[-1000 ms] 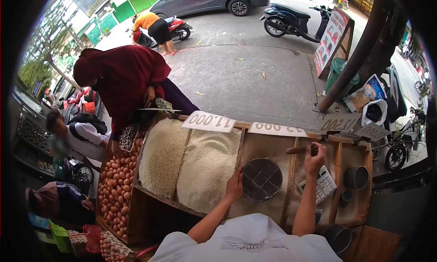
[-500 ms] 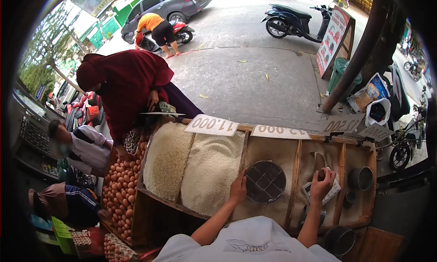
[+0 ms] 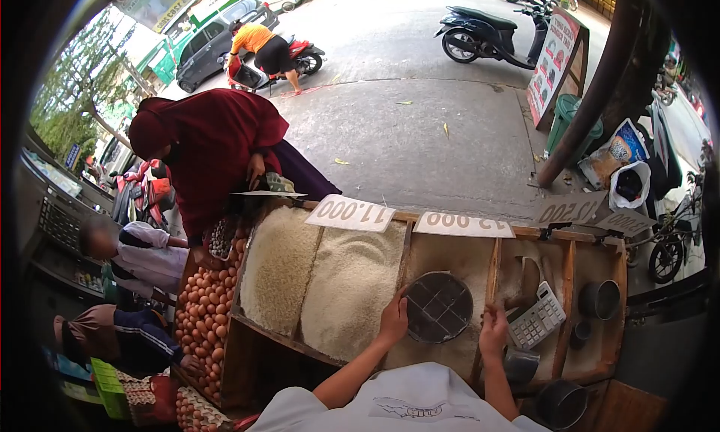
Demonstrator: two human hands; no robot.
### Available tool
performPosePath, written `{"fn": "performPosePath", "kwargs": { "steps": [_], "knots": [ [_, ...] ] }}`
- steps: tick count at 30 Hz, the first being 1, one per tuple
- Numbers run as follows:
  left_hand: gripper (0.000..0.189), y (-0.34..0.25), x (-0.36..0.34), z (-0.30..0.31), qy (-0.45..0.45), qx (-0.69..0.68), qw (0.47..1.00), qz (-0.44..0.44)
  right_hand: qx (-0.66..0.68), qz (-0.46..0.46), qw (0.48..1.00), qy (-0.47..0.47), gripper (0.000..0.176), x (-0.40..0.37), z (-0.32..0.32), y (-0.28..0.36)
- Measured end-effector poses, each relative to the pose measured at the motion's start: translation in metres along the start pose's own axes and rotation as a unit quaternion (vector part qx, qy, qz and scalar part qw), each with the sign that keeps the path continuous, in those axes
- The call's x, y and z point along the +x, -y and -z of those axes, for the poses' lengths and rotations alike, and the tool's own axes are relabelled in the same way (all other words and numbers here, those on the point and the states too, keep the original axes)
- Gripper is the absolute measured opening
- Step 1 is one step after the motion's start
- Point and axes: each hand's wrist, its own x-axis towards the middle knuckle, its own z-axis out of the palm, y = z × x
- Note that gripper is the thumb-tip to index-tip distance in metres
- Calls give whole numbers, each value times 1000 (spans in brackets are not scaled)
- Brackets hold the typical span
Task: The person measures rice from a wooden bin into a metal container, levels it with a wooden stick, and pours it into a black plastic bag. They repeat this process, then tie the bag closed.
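A round dark sieve-like pan with a grid across it (image 3: 439, 307) lies over the grain in the middle compartment. My left hand (image 3: 394, 318) is at its left edge, fingers closed against the rim. My right hand (image 3: 493, 331) is closed at the wooden divider to the right of the pan; whether it holds anything is hidden. Just right of that hand, a white calculator (image 3: 537, 316) rests tilted in the neighbouring compartment, beside a curved brown object (image 3: 529, 282). A metal cup (image 3: 520, 364) stands below the calculator.
Rice (image 3: 276, 271) fills the left compartments, with price cards (image 3: 350, 213) along the far edge. Brown eggs (image 3: 204, 297) lie at the left, where a person in dark red (image 3: 214, 147) and two others reach in. Metal cups (image 3: 599, 300) stand at the right.
My right hand has moved left and down, away from the calculator and curved object, to the divider. The calculator now lies farther right and uncovered. My left hand stays at the pan.
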Motion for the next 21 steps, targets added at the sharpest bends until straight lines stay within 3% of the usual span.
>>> {"fn": "performPosePath", "kwargs": {
  "steps": [2,4,5,7,10,11,14,18,20,21],
  "knots": [
    [39,6,-3,-2,4,10,1000,24,-58,-2,997,47,31,-4,-18,-64],
    [40,6,-3,-2,5,17,999,48,-83,-96,989,71,41,-14,-29,-85],
    [41,2,-5,1,16,22,998,64,-85,-91,990,72,41,-17,-35,-101],
    [42,0,-7,5,23,23,996,79,70,-217,971,75,44,-21,-45,-126],
    [42,7,-12,10,15,21,997,79,118,-152,974,120,45,-27,-53,-133],
    [42,9,-14,13,1,27,997,69,72,-156,979,112,43,-20,-62,-168],
    [42,10,-20,16,-19,34,997,67,71,-142,981,115,42,-19,-73,-178],
    [41,8,-22,14,-53,37,996,64,150,-167,969,101,41,-20,-78,-147],
    [41,5,-21,14,-68,37,995,60,-2,-70,989,129,40,-17,-76,-151],
    [41,0,-22,15,-81,37,994,58,-2,-68,989,130,40,-16,-74,-145]
  ]
}}
